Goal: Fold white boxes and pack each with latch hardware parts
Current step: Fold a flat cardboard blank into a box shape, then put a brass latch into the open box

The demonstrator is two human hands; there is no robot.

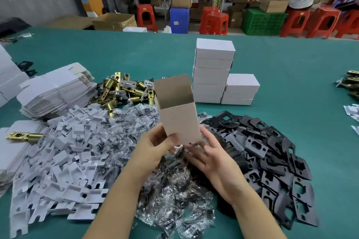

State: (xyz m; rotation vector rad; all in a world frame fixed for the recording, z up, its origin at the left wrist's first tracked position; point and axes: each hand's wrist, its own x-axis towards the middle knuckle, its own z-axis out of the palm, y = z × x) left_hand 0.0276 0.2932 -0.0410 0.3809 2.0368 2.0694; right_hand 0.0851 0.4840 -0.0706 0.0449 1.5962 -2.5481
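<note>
An opened white box (pixel 179 116) stands upright in mid-air over the table's middle, its top flap raised and its inside brown. My left hand (pixel 155 147) grips its lower left corner, and my right hand (pixel 209 153) holds its lower right edge with curled fingers. Under the hands lies a heap of clear bags of screws (pixel 171 190). Brass latch bolts (pixel 120 91) are piled behind the box. Black strike plates (pixel 272 157) spread to the right. White card inserts (pixel 64 161) cover the left.
Flat unfolded boxes (pixel 58 91) are stacked at the left. Closed white boxes (pixel 213 75) stand in two stacks behind. One brass latch (pixel 23 137) lies on flat card at far left. More parts (pixel 351 83) sit at the right edge of the green table (pixel 291 64).
</note>
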